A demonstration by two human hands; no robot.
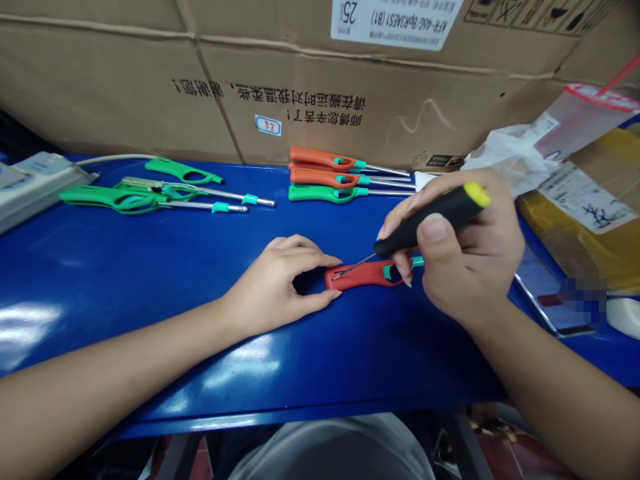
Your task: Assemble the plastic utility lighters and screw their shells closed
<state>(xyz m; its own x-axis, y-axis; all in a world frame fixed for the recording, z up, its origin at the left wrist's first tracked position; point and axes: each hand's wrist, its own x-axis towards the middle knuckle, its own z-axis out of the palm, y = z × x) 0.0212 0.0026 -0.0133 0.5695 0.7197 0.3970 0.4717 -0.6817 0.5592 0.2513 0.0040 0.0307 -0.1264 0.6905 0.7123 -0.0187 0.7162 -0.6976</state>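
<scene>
One red lighter on the blue bench, front & ctr, btwn the two hands: long axis runs approx L to R, butt end at L, teal front end at R, partly hidden. L hand has the butt, thumb on the near side, forefinger on the far side, a light pinch, palm clear of it. R hand is wrapped round a black-and-yellow screwdriver, thumb on top, lower fingertips down by the trigger end, maybe touching, can't tell.

Here's the key bit: shaft slants down to the L, roughly along the lighter's length, tip at the slotted patch nr the butt, right btwn L thumb & forefinger. So L hand's nearer the tip, R hand's over the front end. Contact or just above? Can't tell from here.

Behind, nr the cardboard box: orange lighters plus a green lighter, side by side. Far L, a jumble of green lighter parts, well apart from both hands.
</scene>
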